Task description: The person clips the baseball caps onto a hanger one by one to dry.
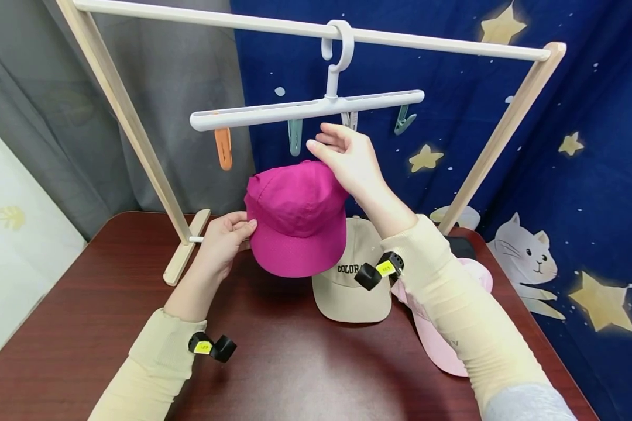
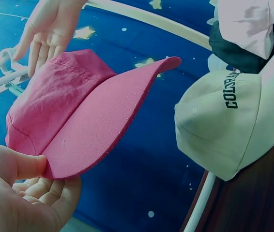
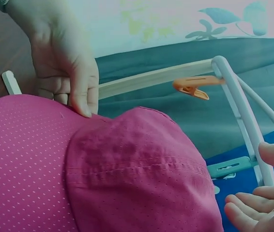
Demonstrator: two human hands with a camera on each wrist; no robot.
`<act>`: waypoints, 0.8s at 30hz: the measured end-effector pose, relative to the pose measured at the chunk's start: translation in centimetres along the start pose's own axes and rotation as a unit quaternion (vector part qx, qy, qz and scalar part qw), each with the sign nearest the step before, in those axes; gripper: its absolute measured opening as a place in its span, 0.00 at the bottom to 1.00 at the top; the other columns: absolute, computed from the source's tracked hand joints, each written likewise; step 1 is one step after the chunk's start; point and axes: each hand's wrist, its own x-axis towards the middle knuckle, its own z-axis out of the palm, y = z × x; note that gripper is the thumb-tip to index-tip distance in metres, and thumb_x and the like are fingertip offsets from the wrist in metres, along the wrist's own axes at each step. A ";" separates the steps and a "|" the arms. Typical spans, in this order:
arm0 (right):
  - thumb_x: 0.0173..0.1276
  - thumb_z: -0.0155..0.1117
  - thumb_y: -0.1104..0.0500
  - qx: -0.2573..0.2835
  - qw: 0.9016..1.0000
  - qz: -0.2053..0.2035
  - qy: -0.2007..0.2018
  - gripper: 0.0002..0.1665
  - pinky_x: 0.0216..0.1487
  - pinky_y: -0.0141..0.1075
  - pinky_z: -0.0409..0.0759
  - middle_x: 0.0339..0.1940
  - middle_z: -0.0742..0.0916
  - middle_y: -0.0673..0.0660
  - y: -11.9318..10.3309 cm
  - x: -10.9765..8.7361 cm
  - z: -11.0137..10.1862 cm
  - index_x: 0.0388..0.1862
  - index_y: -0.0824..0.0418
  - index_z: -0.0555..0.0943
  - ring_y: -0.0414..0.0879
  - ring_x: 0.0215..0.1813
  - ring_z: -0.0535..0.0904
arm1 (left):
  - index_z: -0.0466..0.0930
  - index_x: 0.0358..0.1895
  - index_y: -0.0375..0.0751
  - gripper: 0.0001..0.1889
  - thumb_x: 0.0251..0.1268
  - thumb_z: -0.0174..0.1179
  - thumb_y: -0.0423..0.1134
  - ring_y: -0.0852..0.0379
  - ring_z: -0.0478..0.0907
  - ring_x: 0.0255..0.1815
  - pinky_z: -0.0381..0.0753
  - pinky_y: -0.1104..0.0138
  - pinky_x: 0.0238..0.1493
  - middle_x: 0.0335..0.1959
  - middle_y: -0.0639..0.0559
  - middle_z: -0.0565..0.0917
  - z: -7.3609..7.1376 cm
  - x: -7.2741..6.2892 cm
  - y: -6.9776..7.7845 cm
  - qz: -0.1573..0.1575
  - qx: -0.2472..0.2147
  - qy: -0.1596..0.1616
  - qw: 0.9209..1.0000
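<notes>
A magenta cap (image 1: 297, 219) is held up in front of the rack, its brim facing down toward me. My left hand (image 1: 226, 240) pinches the side edge of the brim between thumb and fingers, as the left wrist view shows closely. Above the crown's upper right is my right hand (image 1: 350, 155), its fingers loosely bent with nothing between them. It is just under a white hanger (image 1: 274, 113) that carries an orange clip (image 1: 223, 148), a teal clip (image 1: 295, 137), a pale clip (image 1: 350, 120) partly behind the right hand, and another teal clip (image 1: 404, 120).
The hanger hooks over the crossbar (image 1: 216, 20) of a wooden rack. On the dark brown table (image 1: 274, 351), a beige cap (image 1: 353, 295) with lettering lies behind the magenta one. A pink cap (image 1: 437, 345) and a black item (image 1: 460, 247) sit at right, partly behind my right sleeve.
</notes>
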 end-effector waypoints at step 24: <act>0.68 0.63 0.55 -0.018 0.997 0.035 -0.062 0.28 0.57 0.30 0.71 0.59 0.80 0.59 -0.4 3.4 1.2 0.64 0.65 0.73 0.42 0.59 0.75 | 0.68 0.52 0.18 0.13 0.71 0.50 0.27 0.67 0.76 0.26 0.79 0.72 0.32 0.23 0.61 0.82 0.2 0.0 -0.1 0.003 0.003 -0.002 1.000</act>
